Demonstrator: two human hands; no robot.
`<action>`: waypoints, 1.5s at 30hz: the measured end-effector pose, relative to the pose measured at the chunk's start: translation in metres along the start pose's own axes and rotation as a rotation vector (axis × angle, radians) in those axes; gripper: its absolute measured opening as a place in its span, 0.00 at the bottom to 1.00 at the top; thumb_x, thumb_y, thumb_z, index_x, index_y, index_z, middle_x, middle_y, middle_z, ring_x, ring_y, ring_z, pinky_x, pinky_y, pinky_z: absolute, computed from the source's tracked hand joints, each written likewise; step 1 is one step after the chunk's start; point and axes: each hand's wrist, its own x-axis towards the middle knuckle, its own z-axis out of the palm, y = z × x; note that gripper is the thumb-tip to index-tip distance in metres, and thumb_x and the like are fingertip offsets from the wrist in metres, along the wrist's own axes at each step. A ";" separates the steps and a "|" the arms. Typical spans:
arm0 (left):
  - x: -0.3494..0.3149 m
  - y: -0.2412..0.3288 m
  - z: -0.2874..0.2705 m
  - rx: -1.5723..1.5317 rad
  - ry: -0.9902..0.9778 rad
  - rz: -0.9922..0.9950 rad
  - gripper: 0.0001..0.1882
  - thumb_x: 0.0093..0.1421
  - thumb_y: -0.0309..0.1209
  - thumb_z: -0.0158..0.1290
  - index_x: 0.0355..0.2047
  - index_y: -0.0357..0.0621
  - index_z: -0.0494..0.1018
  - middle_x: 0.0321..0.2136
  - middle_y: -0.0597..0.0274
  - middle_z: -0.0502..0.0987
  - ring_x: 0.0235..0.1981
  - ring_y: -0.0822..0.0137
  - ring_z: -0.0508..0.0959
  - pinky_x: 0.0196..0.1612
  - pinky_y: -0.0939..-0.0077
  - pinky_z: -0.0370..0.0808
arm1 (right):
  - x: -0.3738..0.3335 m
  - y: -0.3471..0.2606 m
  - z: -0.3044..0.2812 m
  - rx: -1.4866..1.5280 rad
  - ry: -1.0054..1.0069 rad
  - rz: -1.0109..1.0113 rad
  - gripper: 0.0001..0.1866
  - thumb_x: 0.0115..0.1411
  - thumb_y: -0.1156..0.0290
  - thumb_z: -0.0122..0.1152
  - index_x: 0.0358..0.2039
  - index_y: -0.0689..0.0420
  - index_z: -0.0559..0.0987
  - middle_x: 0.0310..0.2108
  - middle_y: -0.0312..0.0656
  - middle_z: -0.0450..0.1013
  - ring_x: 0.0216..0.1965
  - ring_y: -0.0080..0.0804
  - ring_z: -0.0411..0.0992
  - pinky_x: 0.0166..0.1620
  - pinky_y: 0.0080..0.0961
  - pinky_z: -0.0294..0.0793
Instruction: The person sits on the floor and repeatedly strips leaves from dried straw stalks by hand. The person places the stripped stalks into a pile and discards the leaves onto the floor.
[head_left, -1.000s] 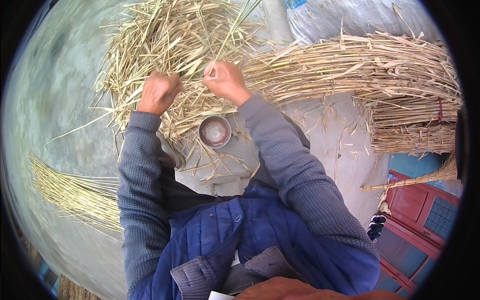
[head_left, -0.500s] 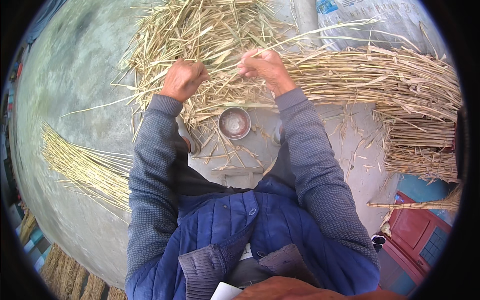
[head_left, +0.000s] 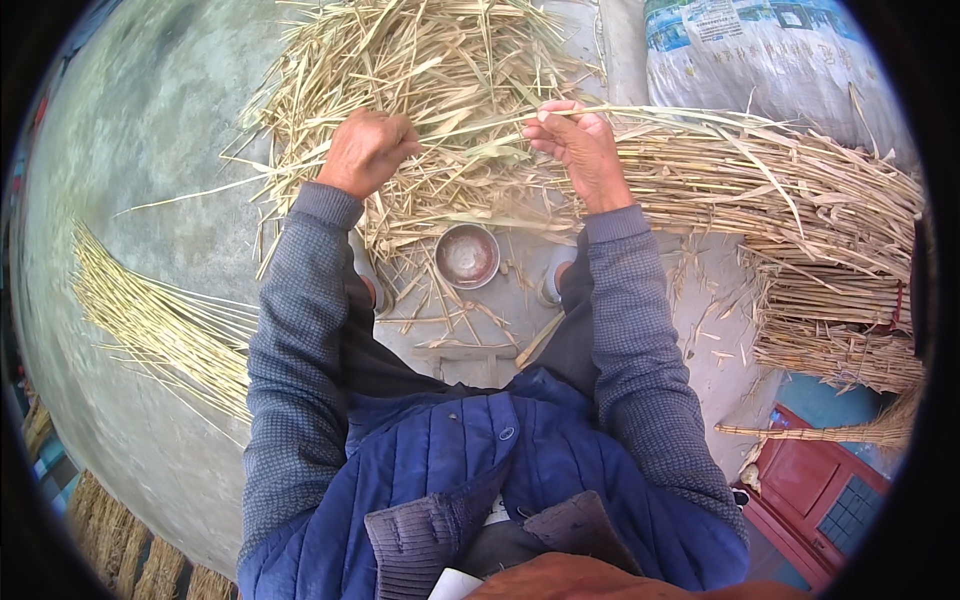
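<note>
One long pale dry stalk (head_left: 468,130) stretches across in front of me, held between my two hands. My left hand (head_left: 366,154) is closed in a fist around it, and its thin end sticks out to the left. With thumb and fingers my right hand (head_left: 580,150) pinches the same stalk farther along, by its leafy part that trails off to the right. Beneath and beyond the hands spreads a heap of dry stripped leaves (head_left: 420,70). A thick layer of unstripped stalks (head_left: 740,175) lies to the right of my right hand.
Between my feet stands a small metal bowl (head_left: 467,257). Cleaned yellow stalks (head_left: 165,325) lie fanned on the concrete floor (head_left: 130,180) at left. A white sack (head_left: 770,75) is at the far right. Nearer on the right are a broom (head_left: 830,432) and a red door (head_left: 800,465).
My right hand has moved to the right along the stalk, away from my left hand, which stays nearly in place. The leafy end now lies lower, over the stalks at right.
</note>
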 end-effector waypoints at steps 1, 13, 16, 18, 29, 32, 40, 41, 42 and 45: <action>0.000 0.001 0.000 -0.002 -0.005 0.012 0.09 0.53 0.32 0.63 0.25 0.46 0.73 0.21 0.60 0.78 0.28 0.55 0.79 0.35 0.62 0.71 | 0.001 0.002 0.002 0.008 -0.037 -0.015 0.08 0.63 0.75 0.63 0.42 0.61 0.76 0.36 0.48 0.80 0.36 0.31 0.81 0.40 0.22 0.83; -0.001 0.006 -0.001 -0.011 -0.016 -0.006 0.09 0.54 0.33 0.63 0.25 0.44 0.74 0.21 0.55 0.78 0.26 0.51 0.78 0.32 0.59 0.71 | 0.008 0.011 0.020 -0.055 -0.015 -0.056 0.12 0.58 0.78 0.67 0.40 0.63 0.73 0.34 0.46 0.79 0.34 0.31 0.81 0.39 0.22 0.83; 0.000 0.006 -0.002 -0.040 -0.069 -0.035 0.09 0.54 0.32 0.63 0.25 0.42 0.75 0.22 0.56 0.78 0.26 0.51 0.77 0.32 0.58 0.71 | 0.009 0.013 0.019 -0.095 -0.027 -0.052 0.13 0.56 0.79 0.67 0.38 0.63 0.72 0.32 0.44 0.79 0.32 0.28 0.80 0.35 0.21 0.81; -0.001 0.007 -0.002 -0.039 -0.088 -0.018 0.09 0.53 0.31 0.64 0.25 0.41 0.75 0.21 0.55 0.77 0.26 0.51 0.77 0.33 0.58 0.71 | 0.008 0.016 0.020 -0.207 -0.034 -0.058 0.12 0.55 0.78 0.66 0.37 0.62 0.73 0.30 0.43 0.78 0.30 0.26 0.79 0.34 0.21 0.80; -0.014 0.022 0.028 0.054 -0.254 0.132 0.10 0.51 0.31 0.63 0.25 0.44 0.71 0.21 0.56 0.75 0.28 0.52 0.76 0.35 0.60 0.70 | 0.003 0.045 0.029 -1.364 -0.052 -0.195 0.11 0.49 0.71 0.61 0.35 0.55 0.76 0.30 0.45 0.77 0.36 0.45 0.77 0.40 0.42 0.74; -0.015 0.028 0.030 -0.009 -0.254 0.205 0.10 0.50 0.30 0.63 0.24 0.44 0.71 0.21 0.56 0.74 0.28 0.53 0.76 0.35 0.60 0.69 | 0.011 0.054 0.027 -1.441 -0.049 -0.161 0.10 0.48 0.72 0.62 0.33 0.56 0.75 0.28 0.44 0.75 0.33 0.43 0.77 0.37 0.40 0.75; -0.042 -0.016 0.001 0.134 -0.224 0.030 0.09 0.51 0.31 0.62 0.24 0.44 0.71 0.21 0.54 0.75 0.29 0.50 0.76 0.38 0.57 0.69 | 0.037 0.022 -0.026 -1.758 -0.005 0.108 0.20 0.53 0.65 0.64 0.45 0.59 0.77 0.34 0.45 0.80 0.40 0.42 0.79 0.41 0.41 0.77; -0.047 -0.022 0.003 0.173 -0.258 0.001 0.09 0.50 0.31 0.62 0.24 0.44 0.71 0.21 0.54 0.75 0.29 0.49 0.76 0.38 0.57 0.69 | 0.039 0.017 -0.027 -1.559 0.138 -0.118 0.20 0.54 0.64 0.64 0.46 0.59 0.77 0.34 0.46 0.81 0.39 0.42 0.80 0.41 0.40 0.77; -0.055 -0.027 0.006 0.204 -0.270 -0.014 0.09 0.50 0.31 0.62 0.24 0.44 0.71 0.21 0.54 0.76 0.29 0.49 0.76 0.38 0.56 0.69 | 0.042 0.008 -0.031 -1.349 0.262 -0.309 0.21 0.54 0.63 0.64 0.47 0.60 0.77 0.33 0.46 0.81 0.38 0.41 0.80 0.41 0.39 0.77; -0.077 -0.042 0.005 0.286 -0.299 -0.076 0.10 0.49 0.31 0.63 0.24 0.43 0.72 0.21 0.53 0.76 0.29 0.48 0.76 0.37 0.56 0.70 | 0.043 -0.005 -0.052 -1.011 0.505 -0.496 0.23 0.56 0.63 0.64 0.50 0.61 0.77 0.31 0.46 0.81 0.39 0.43 0.80 0.44 0.39 0.77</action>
